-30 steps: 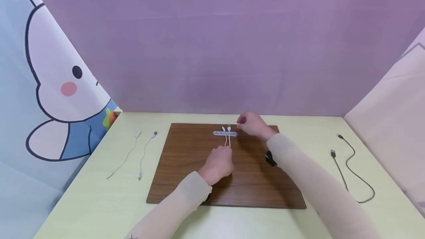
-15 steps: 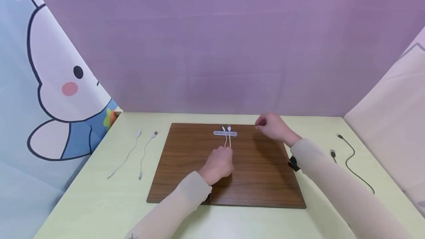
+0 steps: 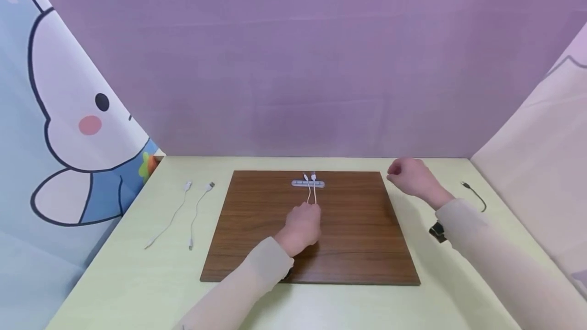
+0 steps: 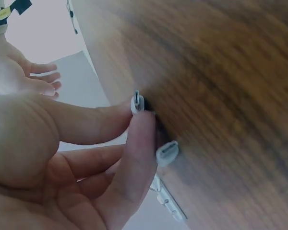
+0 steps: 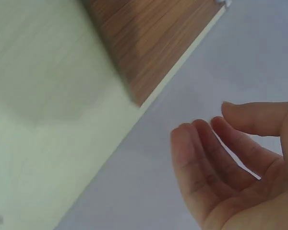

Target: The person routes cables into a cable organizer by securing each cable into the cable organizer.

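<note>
Finding two loose white USB cables point(image 3: 173, 218) on the table point(image 3: 114, 284), left of a wooden board point(image 3: 362, 228). Pinching a white plug point(image 4: 137, 103) in the left hand point(image 3: 301, 227) above the board, with a second plug point(image 4: 168, 153) beside it. Tracing two clipped cables point(image 3: 315, 196) from there up to a cable organizer strip point(image 3: 298, 183). Holding the right hand point(image 3: 418, 181) loosely curved, thumb apart from fingertips, right of the board. Spotting a partly hidden dark cable point(image 3: 477, 196) rightmost.

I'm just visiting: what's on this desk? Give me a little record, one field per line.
Left hand: pinches a white connector; another just beside
Right hand: holds nothing, right of the brown board
Clip strip: on the board, two white cables across it
Table: two more white cables at left, a dark cable by the right sleeve
</note>
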A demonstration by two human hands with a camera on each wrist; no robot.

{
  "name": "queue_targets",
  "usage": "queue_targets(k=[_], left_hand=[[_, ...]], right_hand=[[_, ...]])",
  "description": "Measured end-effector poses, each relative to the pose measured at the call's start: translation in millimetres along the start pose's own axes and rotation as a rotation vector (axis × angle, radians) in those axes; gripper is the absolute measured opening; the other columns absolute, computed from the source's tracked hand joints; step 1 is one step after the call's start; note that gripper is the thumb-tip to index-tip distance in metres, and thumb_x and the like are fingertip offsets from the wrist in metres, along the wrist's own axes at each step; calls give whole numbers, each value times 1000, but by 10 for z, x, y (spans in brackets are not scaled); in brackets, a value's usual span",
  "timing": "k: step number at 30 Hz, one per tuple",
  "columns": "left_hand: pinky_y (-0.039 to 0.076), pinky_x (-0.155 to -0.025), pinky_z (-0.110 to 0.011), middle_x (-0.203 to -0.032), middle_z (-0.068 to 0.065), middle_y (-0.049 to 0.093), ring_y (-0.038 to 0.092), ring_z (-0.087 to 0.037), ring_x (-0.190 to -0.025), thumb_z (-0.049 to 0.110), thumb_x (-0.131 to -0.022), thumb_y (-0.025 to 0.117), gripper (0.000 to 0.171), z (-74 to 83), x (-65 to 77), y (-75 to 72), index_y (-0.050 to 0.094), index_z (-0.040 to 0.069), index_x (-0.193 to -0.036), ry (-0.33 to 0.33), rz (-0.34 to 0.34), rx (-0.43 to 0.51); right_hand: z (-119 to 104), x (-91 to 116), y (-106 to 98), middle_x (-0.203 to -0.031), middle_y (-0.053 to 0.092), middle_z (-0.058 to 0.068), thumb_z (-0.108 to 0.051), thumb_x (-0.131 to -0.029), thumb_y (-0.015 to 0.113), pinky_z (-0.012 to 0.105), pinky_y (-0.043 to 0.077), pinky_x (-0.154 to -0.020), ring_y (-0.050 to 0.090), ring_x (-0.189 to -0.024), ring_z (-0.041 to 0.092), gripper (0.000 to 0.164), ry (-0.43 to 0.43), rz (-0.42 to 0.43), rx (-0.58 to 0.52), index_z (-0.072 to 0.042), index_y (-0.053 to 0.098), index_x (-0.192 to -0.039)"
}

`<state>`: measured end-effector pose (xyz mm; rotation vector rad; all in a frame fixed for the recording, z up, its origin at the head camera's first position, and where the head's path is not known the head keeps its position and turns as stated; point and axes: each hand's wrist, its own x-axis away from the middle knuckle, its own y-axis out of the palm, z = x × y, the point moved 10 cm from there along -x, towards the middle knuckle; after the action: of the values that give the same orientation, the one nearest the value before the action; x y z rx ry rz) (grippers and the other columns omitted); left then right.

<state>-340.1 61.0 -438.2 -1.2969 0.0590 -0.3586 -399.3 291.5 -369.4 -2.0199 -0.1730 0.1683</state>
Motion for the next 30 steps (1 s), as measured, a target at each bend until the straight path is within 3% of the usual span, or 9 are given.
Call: queue_targets(k=[10,17,20,23,25,30], left_hand=[[54,-58,-38,-87,-10,68,64,-25,-70,6,-87,75,9,46,-14,30,69,4,-94,6,6,-37],[55,-58,-40,-87,-11,70,66,-25,-70,6,-90,71,4,73,4,8,71,5,-94,27,29,-76],[55,-58,-39,-88,-11,69,65,-25,-70,6,-90,70,4,65,-12,13,70,5,-94,24,28,-67],[54,-58,-38,-87,-11,68,63,-24,-69,6,-91,71,5,45,-24,35,70,4,-95,13,11,-54],[54,-59,-38,-87,-11,68,63,-24,-69,6,-90,71,6,37,-24,42,70,4,-96,8,2,-53],[54,-61,-38,-87,-10,68,63,-23,-70,5,-89,73,8,55,-24,34,70,4,-96,11,7,-52]], right_hand=[[506,248,-251,-110,68,30,-20,-96,59,59,52,-76,65,-100,48,37,77,-21,137,11,64,-116],[914,367,-222,-120,61,37,-19,-95,58,60,52,-70,59,-104,57,41,151,-105,203,12,59,-123],[1078,370,-161,-88,62,27,-16,-92,54,48,48,-59,60,-76,43,26,177,-139,191,9,60,-96],[1227,386,-83,-66,46,6,-15,-88,49,36,37,-54,44,-59,22,19,218,-177,162,-6,46,-72],[1321,414,-46,-64,41,2,-15,-88,48,33,36,-52,40,-55,17,20,262,-201,146,-11,41,-69],[1529,477,-29,-69,52,11,-15,-86,45,34,43,-50,53,-55,22,15,378,-223,125,-7,47,-73]])
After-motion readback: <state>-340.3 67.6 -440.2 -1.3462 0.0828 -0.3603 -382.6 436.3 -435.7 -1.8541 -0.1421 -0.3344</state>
